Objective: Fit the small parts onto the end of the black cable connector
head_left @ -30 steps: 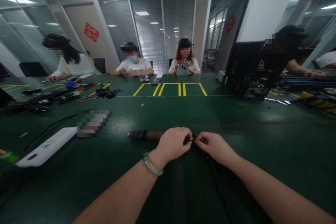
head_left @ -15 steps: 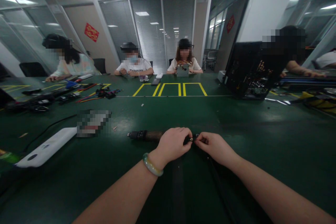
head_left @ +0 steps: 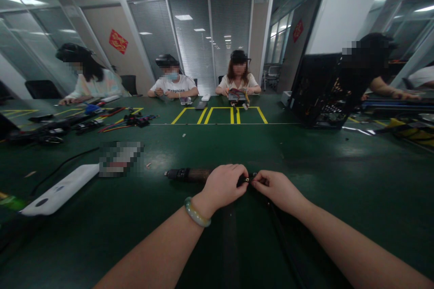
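Observation:
A dark cylindrical tool [head_left: 188, 174] lies crosswise on the green table [head_left: 339, 176] in front of me. My left hand [head_left: 224, 186] is curled over its right end, fingers closed round it; a pale green bangle sits on that wrist. My right hand [head_left: 276, 188] pinches a small dark part [head_left: 249, 179] at the spot where the two hands meet. What that part is cannot be made out. Dark straps or cables run from under the hands toward me.
A white power strip [head_left: 59, 189] lies at the left with a black cable. Loose cables and tools [head_left: 134, 120] lie further back left. A black computer case [head_left: 318, 90] stands at the right. Several other people sit around the table. Yellow tape marks [head_left: 220, 115] cross the middle.
My hands have stayed where they were. The person at the far end has lowered a grey box with wires onto the table.

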### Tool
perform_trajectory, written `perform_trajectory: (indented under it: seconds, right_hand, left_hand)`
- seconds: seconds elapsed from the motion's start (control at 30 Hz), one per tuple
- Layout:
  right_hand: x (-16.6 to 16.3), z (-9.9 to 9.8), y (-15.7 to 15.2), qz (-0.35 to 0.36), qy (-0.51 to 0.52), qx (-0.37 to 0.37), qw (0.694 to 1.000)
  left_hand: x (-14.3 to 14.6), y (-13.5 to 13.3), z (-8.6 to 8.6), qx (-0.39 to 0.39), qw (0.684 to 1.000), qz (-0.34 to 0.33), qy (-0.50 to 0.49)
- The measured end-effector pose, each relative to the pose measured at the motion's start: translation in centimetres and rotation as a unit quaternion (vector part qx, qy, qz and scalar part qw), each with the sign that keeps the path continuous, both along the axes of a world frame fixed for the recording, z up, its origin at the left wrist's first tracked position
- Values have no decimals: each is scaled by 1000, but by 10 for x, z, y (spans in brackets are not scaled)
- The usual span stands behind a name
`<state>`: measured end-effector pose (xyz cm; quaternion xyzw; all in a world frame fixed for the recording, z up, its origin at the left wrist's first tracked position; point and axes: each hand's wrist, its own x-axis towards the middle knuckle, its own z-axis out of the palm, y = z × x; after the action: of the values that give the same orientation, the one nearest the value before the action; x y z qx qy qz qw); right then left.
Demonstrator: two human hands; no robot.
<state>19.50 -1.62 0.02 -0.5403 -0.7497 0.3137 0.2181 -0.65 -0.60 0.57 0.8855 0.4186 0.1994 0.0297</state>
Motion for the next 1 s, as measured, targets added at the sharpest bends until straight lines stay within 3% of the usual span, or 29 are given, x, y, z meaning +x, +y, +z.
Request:
perform_trajectory:
  seconds: [1.0]
  right_hand:
    - [0,3,-1,-1,-10,0,1000]
  left_hand:
    - [-1,1,0,7,1000,-12,-3]
